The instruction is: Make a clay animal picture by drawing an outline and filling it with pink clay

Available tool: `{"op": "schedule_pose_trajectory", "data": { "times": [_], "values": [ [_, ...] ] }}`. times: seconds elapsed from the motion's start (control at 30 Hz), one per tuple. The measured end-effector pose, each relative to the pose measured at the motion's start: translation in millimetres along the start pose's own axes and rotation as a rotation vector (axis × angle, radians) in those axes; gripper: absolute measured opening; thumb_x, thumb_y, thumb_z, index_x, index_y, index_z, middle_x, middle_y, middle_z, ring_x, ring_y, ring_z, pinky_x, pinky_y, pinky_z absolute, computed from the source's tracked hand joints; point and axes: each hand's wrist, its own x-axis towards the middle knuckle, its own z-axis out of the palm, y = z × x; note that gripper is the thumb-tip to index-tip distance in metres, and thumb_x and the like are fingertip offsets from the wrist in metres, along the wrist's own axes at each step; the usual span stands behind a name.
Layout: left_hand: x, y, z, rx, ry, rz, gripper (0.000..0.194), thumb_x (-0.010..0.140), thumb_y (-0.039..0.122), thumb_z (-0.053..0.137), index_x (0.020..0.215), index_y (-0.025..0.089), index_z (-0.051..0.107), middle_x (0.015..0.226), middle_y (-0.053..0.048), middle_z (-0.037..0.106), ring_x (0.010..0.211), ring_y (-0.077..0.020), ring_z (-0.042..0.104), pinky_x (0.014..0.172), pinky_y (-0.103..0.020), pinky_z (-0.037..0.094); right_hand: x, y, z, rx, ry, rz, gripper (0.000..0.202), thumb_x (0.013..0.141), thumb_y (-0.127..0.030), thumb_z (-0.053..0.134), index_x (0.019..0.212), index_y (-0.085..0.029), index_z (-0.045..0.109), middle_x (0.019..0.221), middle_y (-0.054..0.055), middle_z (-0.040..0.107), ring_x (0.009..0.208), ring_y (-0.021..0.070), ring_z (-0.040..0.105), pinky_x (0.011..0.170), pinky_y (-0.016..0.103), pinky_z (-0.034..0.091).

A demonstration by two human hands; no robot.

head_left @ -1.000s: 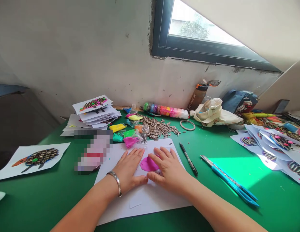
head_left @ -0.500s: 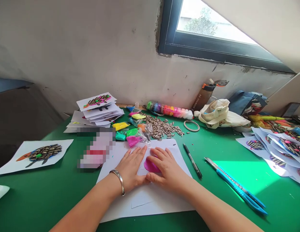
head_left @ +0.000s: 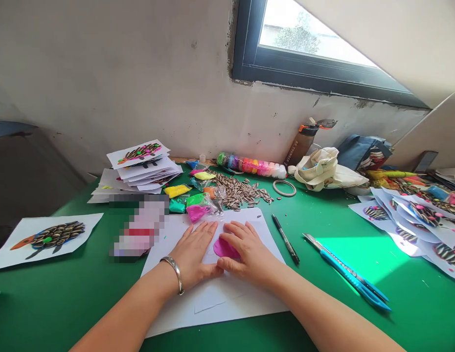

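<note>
A flattened magenta clay piece (head_left: pixel 224 248) lies on white paper (head_left: pixel 242 298) that bears faint pencil lines. My right hand (head_left: pixel 251 252) rests over the right part of the clay, fingers extended and a little bent, thumb pointing left. Flat on the paper just left of the clay is my left hand (head_left: pixel 194 252), its fingers stretched out and a silver bangle on the wrist. The two thumb tips meet or nearly meet below the clay. Part of the clay is hidden under my right fingers.
Clay packets (head_left: pixel 196 200) and striped seeds (head_left: pixel 238 190) lie beyond the paper. To the right are a black pen (head_left: pixel 285 238) and a blue craft knife (head_left: pixel 348 274). Seed pictures stand stacked (head_left: pixel 139 171) at left, with another (head_left: pixel 55 234) nearer; more papers (head_left: pixel 407 220) lie at right.
The whole view has shifted slightly, so objects appear farther left. Both hands keep almost the same place on the paper, with the clay between and under them.
</note>
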Motion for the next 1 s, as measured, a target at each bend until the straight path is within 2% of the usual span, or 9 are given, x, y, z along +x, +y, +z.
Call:
{"op": "schedule_pose_trajectory", "data": {
  "times": [0.1,0.27,0.37,0.47,0.6,0.8,0.93,1.0],
  "values": [
    [0.6,-0.1,-1.3,0.026,-0.01,-0.009,0.091,0.073,0.062,0.058,0.146,0.021,0.023,0.151,-0.011,0.029,0.138,-0.0318,0.023,0.113,-0.051,0.017,-0.2,0.3,-0.5,0.022,0.028,-0.001,0.045,0.086,-0.051,0.052,0.121,-0.024,0.053,0.136,0.009,0.045,0.128,0.0258,0.036,0.11,0.053,0.015],
    [1.0,4.1,-8.6,0.059,-0.053,-0.032,0.087,0.075,0.062,0.055,0.145,0.019,0.026,0.151,-0.012,0.028,0.139,-0.0322,0.022,0.112,-0.052,0.017,0.0,0.9,-0.9,0.023,0.063,-0.012,0.037,0.085,-0.05,0.055,0.11,-0.023,0.057,0.13,0.008,0.05,0.124,0.0244,0.039,0.108,0.05,0.018],
    [1.3,7.1,-12.2,0.059,-0.055,-0.028,0.086,0.076,0.062,0.055,0.144,0.018,0.028,0.15,-0.012,0.029,0.138,-0.0334,0.023,0.113,-0.052,0.017,0.6,2.1,0.2,0.021,0.072,-0.014,0.04,0.083,-0.051,0.056,0.112,-0.022,0.056,0.13,0.008,0.05,0.124,0.0248,0.038,0.108,0.05,0.018],
    [1.7,8.6,-13.8,0.058,-0.073,-0.031,0.088,0.076,0.064,0.053,0.144,0.015,0.028,0.15,-0.013,0.028,0.138,-0.0337,0.022,0.113,-0.052,0.016,0.7,2.9,1.0,0.011,0.069,-0.012,0.042,0.084,-0.051,0.056,0.115,-0.024,0.054,0.132,0.008,0.049,0.125,0.0248,0.036,0.108,0.051,0.017],
    [1.4,7.8,-13.2,0.056,-0.068,-0.038,0.089,0.075,0.064,0.054,0.144,0.014,0.028,0.151,-0.014,0.027,0.138,-0.035,0.022,0.112,-0.054,0.016,-0.1,2.7,0.8,-0.002,0.056,-0.021,0.038,0.085,-0.052,0.054,0.11,-0.025,0.057,0.133,0.007,0.048,0.126,0.0247,0.036,0.108,0.051,0.018],
    [-1.8,11.9,-15.6,0.038,-0.095,-0.024,0.088,0.075,0.061,0.056,0.144,0.015,0.028,0.15,-0.014,0.028,0.138,-0.033,0.021,0.112,-0.054,0.016,-0.3,3.4,4.7,0.01,0.036,-0.01,0.045,0.084,-0.049,0.055,0.121,-0.025,0.052,0.137,0.008,0.045,0.128,0.0255,0.035,0.109,0.053,0.016],
    [-2.1,17.8,-20.9,0.017,-0.121,-0.052,0.089,0.074,0.059,0.059,0.144,0.015,0.028,0.151,-0.015,0.026,0.139,-0.0326,0.019,0.113,-0.053,0.015,0.6,4.0,5.5,0.008,0.019,-0.013,0.036,0.086,-0.049,0.052,0.111,-0.024,0.058,0.136,0.008,0.046,0.127,0.0255,0.036,0.109,0.054,0.017],
    [-2.0,18.7,-22.0,0.014,-0.131,-0.049,0.089,0.074,0.06,0.058,0.144,0.015,0.029,0.151,-0.015,0.025,0.139,-0.0318,0.019,0.113,-0.052,0.014,0.3,3.5,5.1,0.009,0.014,-0.003,0.038,0.086,-0.05,0.052,0.114,-0.024,0.057,0.136,0.007,0.046,0.128,0.0253,0.036,0.11,0.053,0.017]
  ]
}}
